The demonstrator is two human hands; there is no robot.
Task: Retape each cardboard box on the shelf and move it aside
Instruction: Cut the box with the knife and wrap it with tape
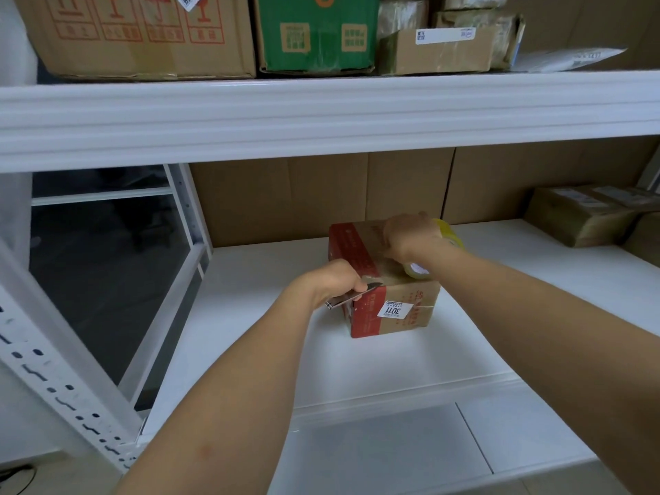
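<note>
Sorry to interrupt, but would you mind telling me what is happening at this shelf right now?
A person is retaping a small red-and-brown cardboard box that sits on the white lower shelf. The right hand holds a roll of clear packing tape on top of the box, while the left hand grips a metal utility knife at the box's near top edge, apparently to cut the tape. More taped boxes sit at the shelf's far right, and others fill the shelf above.

A white metal shelving unit (321,112) is backed by brown cardboard sheets (321,198); dark floor (100,280) is seen left.
</note>
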